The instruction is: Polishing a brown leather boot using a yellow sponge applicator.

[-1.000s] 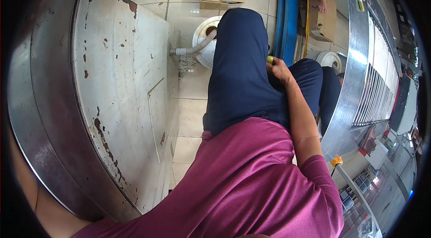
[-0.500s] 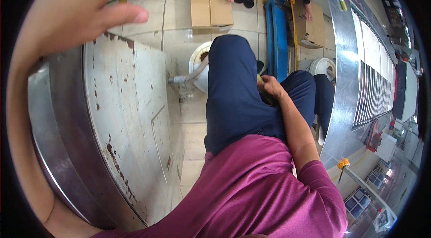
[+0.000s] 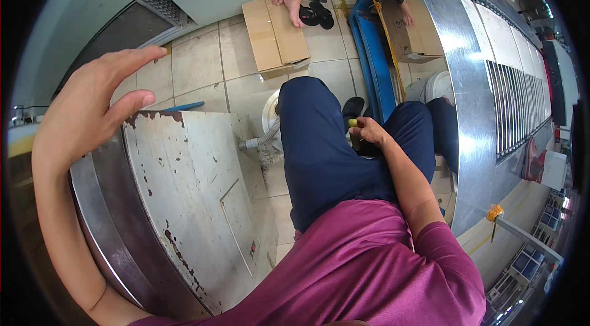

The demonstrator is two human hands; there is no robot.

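I see my left hand [image 3: 92, 107] raised at the left of the scene, fingers spread and holding nothing, the palm hovering above the far corner of the metal cabinet [image 3: 190, 203]. The cabinet's grey side is chipped and rust-stained, and it fills the near left. My right hand [image 3: 367, 131] rests between my knees in the middle of the scene, its fingers curled around a small yellow-green object [image 3: 353, 123]; I cannot tell what the object is, only that its rounded end shows above my fingers. Both legs are in dark blue trousers [image 3: 322, 154], and a magenta shirt [image 3: 362, 270] covers the near foreground. On the tiled floor beyond my left knee sits a white bucket [image 3: 270, 118] with a grey hose [image 3: 261, 139] running to it. Farther off lies a flat cardboard box [image 3: 275, 35], with another person's bare foot [image 3: 294, 5] touching its far right edge. A steel counter [image 3: 470, 92] runs along the right.
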